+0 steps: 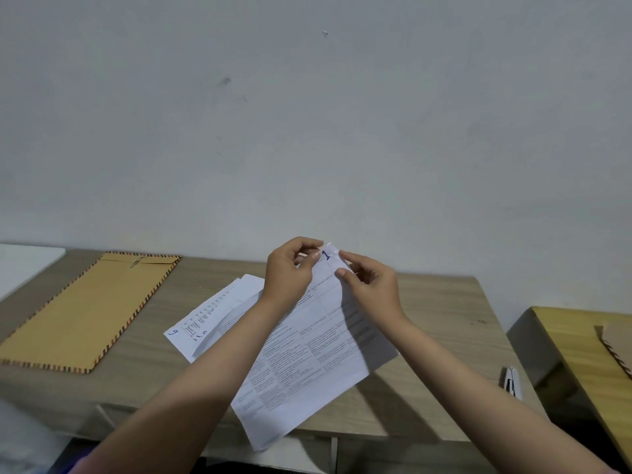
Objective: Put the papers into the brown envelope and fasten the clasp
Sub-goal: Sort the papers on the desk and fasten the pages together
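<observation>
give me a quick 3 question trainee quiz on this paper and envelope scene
1. True or false: the brown envelope already holds the papers.
2. Which hands pinch the top corner of the printed sheet? A) left only B) right only C) both
3. Fill in: the sheet's pinched corner bears the handwritten number ___.

Key:
1. False; it lies flat on the desk, apart from them.
2. C; left hand and right hand.
3. 1
</observation>
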`<move>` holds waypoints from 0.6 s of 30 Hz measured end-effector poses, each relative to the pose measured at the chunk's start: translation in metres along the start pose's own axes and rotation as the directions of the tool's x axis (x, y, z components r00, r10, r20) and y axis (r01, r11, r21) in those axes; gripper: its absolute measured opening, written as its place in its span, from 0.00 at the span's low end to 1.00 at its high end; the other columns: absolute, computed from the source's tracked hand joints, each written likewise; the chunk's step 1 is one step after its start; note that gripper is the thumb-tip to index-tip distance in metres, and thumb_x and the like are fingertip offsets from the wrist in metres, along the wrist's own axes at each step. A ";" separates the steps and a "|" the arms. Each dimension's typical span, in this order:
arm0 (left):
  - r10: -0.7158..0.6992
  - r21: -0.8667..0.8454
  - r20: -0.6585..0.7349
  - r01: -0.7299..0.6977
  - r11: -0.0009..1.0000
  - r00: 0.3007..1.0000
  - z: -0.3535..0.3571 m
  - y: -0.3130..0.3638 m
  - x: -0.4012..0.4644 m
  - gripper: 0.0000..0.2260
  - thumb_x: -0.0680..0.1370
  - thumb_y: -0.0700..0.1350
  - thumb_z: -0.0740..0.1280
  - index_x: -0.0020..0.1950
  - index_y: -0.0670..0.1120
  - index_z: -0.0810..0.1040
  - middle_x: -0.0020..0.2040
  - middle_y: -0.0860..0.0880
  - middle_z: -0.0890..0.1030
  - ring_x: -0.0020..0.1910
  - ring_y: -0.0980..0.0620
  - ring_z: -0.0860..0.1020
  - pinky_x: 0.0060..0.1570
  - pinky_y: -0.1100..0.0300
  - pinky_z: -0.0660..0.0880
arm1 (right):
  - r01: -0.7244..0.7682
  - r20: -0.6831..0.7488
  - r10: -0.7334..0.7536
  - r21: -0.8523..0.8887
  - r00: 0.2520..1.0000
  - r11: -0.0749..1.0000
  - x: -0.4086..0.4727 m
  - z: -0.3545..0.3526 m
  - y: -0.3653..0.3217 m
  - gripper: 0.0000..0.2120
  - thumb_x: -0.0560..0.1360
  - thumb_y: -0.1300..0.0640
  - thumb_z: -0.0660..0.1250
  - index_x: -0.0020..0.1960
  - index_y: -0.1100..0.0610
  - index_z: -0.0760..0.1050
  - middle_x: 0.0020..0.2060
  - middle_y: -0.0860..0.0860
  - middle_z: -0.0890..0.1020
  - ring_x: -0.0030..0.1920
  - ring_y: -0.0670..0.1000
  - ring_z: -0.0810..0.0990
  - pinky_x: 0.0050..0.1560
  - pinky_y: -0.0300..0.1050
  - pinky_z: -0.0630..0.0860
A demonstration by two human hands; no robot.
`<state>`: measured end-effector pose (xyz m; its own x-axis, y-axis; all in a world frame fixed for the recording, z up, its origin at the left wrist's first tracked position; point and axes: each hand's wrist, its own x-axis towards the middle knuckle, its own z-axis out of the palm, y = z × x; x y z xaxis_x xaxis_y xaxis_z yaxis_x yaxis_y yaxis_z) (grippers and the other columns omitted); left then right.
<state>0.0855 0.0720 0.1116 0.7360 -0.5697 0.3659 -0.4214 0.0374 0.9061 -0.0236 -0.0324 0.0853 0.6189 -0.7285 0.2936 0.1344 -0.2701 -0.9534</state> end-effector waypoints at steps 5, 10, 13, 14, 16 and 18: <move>0.017 0.120 0.021 -0.019 0.993 1.000 -0.019 -0.006 -0.014 0.11 0.76 0.36 0.65 0.43 0.50 0.81 0.43 0.58 0.83 0.45 0.55 0.79 0.49 0.63 0.75 | -0.024 0.116 0.018 0.052 0.993 0.998 0.001 0.010 -0.001 0.14 0.70 0.63 0.72 0.51 0.48 0.80 0.36 0.51 0.80 0.36 0.45 0.75 0.41 0.37 0.74; -0.137 0.131 -0.079 0.146 0.981 0.987 -0.054 -0.031 -0.044 0.10 0.75 0.36 0.68 0.43 0.51 0.83 0.45 0.58 0.84 0.34 0.62 0.76 0.41 0.63 0.71 | -0.092 0.355 0.087 -0.002 0.931 0.996 0.000 0.040 0.011 0.13 0.69 0.63 0.73 0.48 0.47 0.82 0.34 0.51 0.75 0.36 0.47 0.71 0.40 0.41 0.70; -0.248 0.111 -0.171 0.268 0.957 0.954 -0.075 -0.053 -0.066 0.09 0.76 0.36 0.67 0.44 0.49 0.83 0.40 0.57 0.83 0.32 0.49 0.74 0.36 0.53 0.73 | -0.052 0.456 0.112 -0.143 0.883 0.988 -0.006 0.069 0.024 0.12 0.69 0.61 0.73 0.48 0.48 0.82 0.34 0.49 0.76 0.34 0.47 0.71 0.39 0.37 0.69; -0.286 0.103 -0.203 0.310 0.945 0.937 -0.082 -0.062 -0.074 0.09 0.76 0.36 0.67 0.44 0.49 0.83 0.38 0.57 0.82 0.36 0.41 0.74 0.38 0.47 0.73 | -0.045 0.479 0.129 -0.183 0.869 0.982 -0.009 0.080 0.027 0.11 0.70 0.61 0.72 0.49 0.49 0.81 0.37 0.49 0.80 0.33 0.46 0.73 0.39 0.36 0.70; -0.332 0.088 -0.266 0.365 0.927 0.905 -0.098 -0.078 -0.088 0.10 0.76 0.35 0.67 0.43 0.50 0.82 0.41 0.58 0.82 0.44 0.38 0.78 0.45 0.46 0.76 | -0.034 0.510 0.165 -0.257 0.844 0.966 -0.010 0.104 0.033 0.09 0.71 0.60 0.70 0.51 0.51 0.81 0.45 0.48 0.83 0.33 0.45 0.75 0.40 0.34 0.72; -0.344 0.111 -0.322 0.396 0.912 0.882 -0.115 -0.091 -0.102 0.09 0.76 0.35 0.67 0.44 0.48 0.82 0.46 0.53 0.84 0.46 0.46 0.81 0.52 0.49 0.78 | 0.045 0.535 0.149 -0.333 0.831 0.942 -0.006 0.130 0.040 0.10 0.73 0.60 0.69 0.53 0.53 0.80 0.51 0.47 0.82 0.35 0.44 0.76 0.42 0.33 0.71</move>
<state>0.1101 0.2213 0.0160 0.9647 -0.2510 0.0794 -0.1515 -0.2824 0.9473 0.0784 0.0431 0.0364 0.9489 -0.3088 0.0649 -0.1028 -0.4970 -0.8616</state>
